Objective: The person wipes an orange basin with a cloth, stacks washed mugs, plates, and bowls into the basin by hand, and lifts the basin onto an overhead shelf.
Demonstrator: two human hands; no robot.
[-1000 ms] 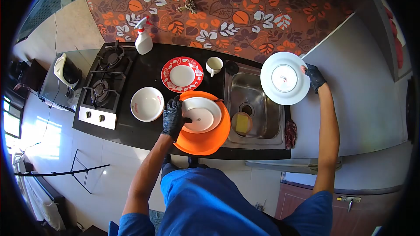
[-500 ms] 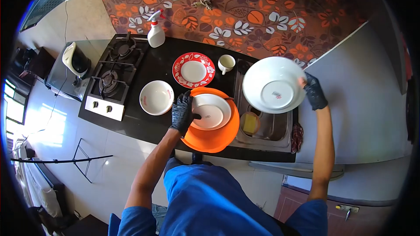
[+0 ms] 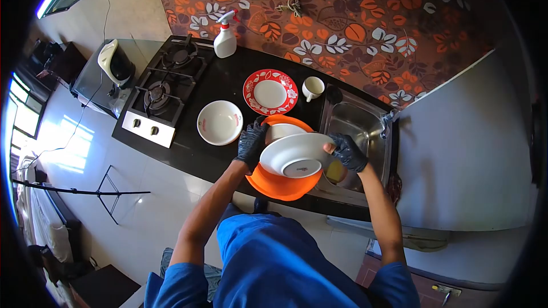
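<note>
My right hand (image 3: 349, 153), in a black glove with a bare thumb tip showing, grips the rim of a white dish (image 3: 294, 151). The dish is tilted, underside towards me, over the orange basin (image 3: 285, 189). Behind it, another white dish (image 3: 283, 131) lies in the basin, mostly hidden. My gloved left hand (image 3: 252, 142) is at the basin's left edge beside the dishes; its fingertips are partly hidden, and its hold is unclear. Left of it stands a white bowl (image 3: 220, 122). A red-rimmed plate (image 3: 270, 92) and a white cup (image 3: 313, 88) stand behind the basin.
A metal sink (image 3: 357, 120) lies to the right, with a yellow sponge (image 3: 335, 170) partly hidden at its near left. The gas stove (image 3: 160, 94) is on the left. A spray bottle (image 3: 225, 40) stands at the back, and a kettle (image 3: 116, 64) farther left.
My right hand has brought the white dish leftwards from over the sink to over the orange basin, tilting it. The view has shifted, and the sink is more exposed.
</note>
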